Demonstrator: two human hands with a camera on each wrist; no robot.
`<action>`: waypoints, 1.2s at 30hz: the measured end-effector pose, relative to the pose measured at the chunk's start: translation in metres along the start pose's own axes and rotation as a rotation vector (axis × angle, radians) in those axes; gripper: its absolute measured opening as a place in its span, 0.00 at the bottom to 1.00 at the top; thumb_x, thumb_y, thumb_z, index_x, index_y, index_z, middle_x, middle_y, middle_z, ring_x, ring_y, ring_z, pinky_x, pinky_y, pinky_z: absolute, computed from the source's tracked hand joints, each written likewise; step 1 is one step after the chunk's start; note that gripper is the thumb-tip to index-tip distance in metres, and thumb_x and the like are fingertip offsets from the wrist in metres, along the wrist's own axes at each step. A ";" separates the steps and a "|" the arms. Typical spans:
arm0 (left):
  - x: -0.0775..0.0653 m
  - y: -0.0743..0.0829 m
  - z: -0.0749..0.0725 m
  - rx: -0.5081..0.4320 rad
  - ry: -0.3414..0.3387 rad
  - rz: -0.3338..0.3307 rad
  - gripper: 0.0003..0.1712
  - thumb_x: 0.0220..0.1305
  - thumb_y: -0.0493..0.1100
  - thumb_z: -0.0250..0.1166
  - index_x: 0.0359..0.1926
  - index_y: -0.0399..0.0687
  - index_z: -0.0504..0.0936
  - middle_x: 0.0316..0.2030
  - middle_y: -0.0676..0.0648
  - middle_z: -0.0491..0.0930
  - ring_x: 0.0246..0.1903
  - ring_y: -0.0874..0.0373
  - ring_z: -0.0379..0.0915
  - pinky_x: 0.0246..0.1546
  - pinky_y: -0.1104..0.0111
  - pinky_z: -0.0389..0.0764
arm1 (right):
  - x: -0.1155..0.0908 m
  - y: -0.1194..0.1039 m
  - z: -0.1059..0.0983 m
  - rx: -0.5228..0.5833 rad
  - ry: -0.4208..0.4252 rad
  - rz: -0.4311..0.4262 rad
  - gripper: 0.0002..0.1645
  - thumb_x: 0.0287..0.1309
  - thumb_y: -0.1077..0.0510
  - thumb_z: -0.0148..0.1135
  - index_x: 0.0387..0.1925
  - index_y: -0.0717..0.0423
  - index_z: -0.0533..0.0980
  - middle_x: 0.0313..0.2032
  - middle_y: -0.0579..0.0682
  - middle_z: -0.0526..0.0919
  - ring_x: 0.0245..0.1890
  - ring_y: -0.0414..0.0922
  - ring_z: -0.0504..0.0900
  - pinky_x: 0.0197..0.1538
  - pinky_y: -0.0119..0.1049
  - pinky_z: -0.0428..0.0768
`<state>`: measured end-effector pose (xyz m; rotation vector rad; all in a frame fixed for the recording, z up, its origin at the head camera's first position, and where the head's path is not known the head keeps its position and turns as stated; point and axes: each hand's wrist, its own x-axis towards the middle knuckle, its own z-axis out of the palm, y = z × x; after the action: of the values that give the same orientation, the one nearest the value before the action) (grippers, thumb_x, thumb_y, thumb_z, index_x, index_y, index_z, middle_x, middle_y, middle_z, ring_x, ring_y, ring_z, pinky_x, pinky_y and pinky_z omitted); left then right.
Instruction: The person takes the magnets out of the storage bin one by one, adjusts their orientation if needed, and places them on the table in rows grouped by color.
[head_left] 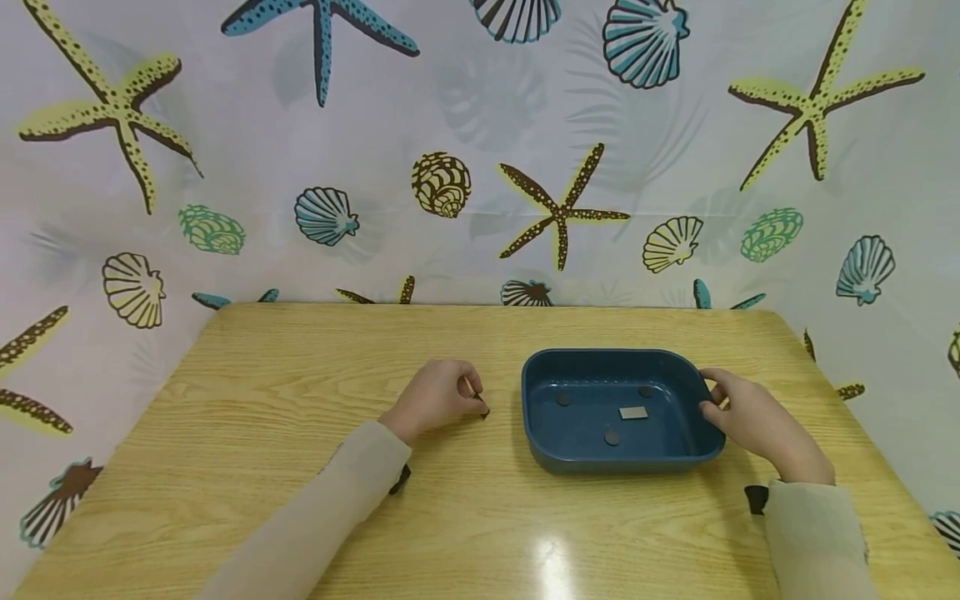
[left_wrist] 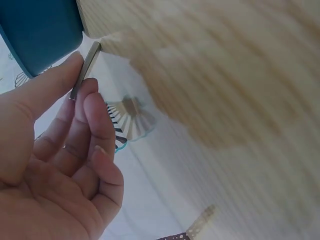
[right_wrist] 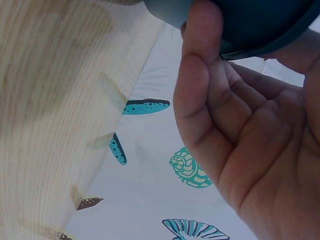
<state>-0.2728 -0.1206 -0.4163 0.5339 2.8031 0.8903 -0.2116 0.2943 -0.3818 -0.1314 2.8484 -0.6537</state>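
Note:
Between thumb and fingertips, my left hand (head_left: 441,397) pinches a small flat metal bar (left_wrist: 86,70), seen edge-on in the left wrist view. This hand is above the table, a short way left of a blue plastic tub (head_left: 618,467). My right hand (head_left: 761,425) grips the tub's right wall, thumb over the rim and fingers outside. On the tub's floor lie a light rectangular plate (head_left: 633,412) and three dark round discs: one at the left (head_left: 563,399), a disc at the back right (head_left: 646,392) and a disc near the front (head_left: 612,437).
The tub stands on a wood-grain table (head_left: 300,350), right of its middle. A white curtain (head_left: 480,108) printed with shells and starfish hangs behind the table and along both sides. Dark straps (head_left: 757,499) show under the wrists.

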 end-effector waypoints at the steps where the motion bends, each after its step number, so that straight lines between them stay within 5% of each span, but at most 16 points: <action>1: 0.000 0.000 -0.001 -0.001 -0.007 0.001 0.10 0.58 0.45 0.79 0.34 0.48 0.86 0.27 0.50 0.82 0.26 0.60 0.73 0.33 0.67 0.77 | 0.000 0.000 0.000 -0.002 0.001 -0.001 0.35 0.73 0.60 0.56 0.73 0.72 0.60 0.46 0.64 0.81 0.35 0.46 0.79 0.38 0.39 0.77; 12: -0.001 0.000 -0.001 0.032 -0.057 -0.004 0.14 0.54 0.41 0.80 0.41 0.43 0.88 0.28 0.50 0.81 0.28 0.60 0.72 0.36 0.67 0.77 | 0.000 0.001 0.000 0.000 0.001 0.000 0.35 0.73 0.60 0.56 0.73 0.72 0.60 0.46 0.64 0.81 0.35 0.46 0.79 0.38 0.39 0.77; 36: 0.001 -0.003 0.004 0.092 -0.075 -0.037 0.07 0.59 0.44 0.77 0.35 0.46 0.90 0.33 0.50 0.87 0.29 0.60 0.75 0.35 0.68 0.79 | 0.000 -0.001 -0.001 0.003 -0.006 0.006 0.34 0.73 0.60 0.56 0.73 0.72 0.60 0.46 0.63 0.81 0.35 0.46 0.79 0.38 0.39 0.76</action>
<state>-0.2737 -0.1201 -0.4211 0.5146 2.7870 0.7224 -0.2117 0.2937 -0.3803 -0.1237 2.8408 -0.6557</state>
